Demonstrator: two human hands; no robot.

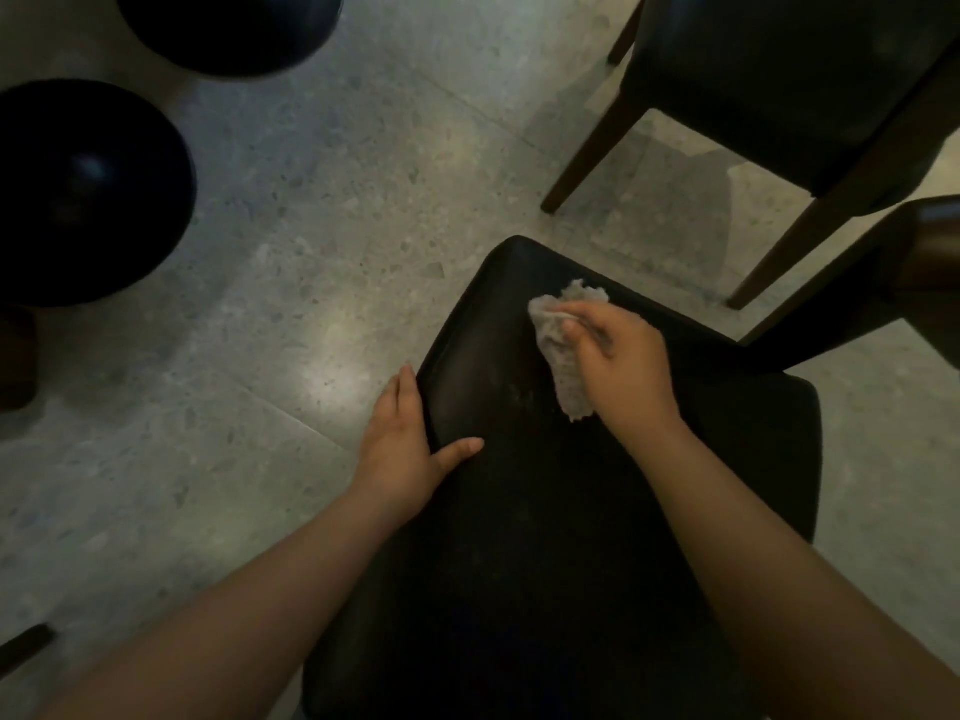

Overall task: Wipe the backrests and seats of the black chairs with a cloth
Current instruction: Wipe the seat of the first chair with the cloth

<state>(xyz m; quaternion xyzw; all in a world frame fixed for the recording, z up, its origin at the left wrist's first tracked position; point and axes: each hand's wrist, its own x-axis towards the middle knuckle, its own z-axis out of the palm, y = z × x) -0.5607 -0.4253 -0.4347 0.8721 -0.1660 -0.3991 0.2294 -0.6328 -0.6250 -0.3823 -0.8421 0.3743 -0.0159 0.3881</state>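
Note:
A black padded chair seat (597, 511) fills the lower middle of the head view. My right hand (618, 366) grips a crumpled pale grey cloth (561, 345) and presses it on the far part of the seat. My left hand (405, 444) holds the seat's left edge, thumb lying on top and fingers down over the side. A second black chair (769, 85) with brown wooden legs stands at the upper right.
Two round black stools (88, 194) (228, 28) stand on the grey speckled floor (337, 200) at the left. A dark wooden rail (924, 267) comes in from the right edge, over the seat's far right corner.

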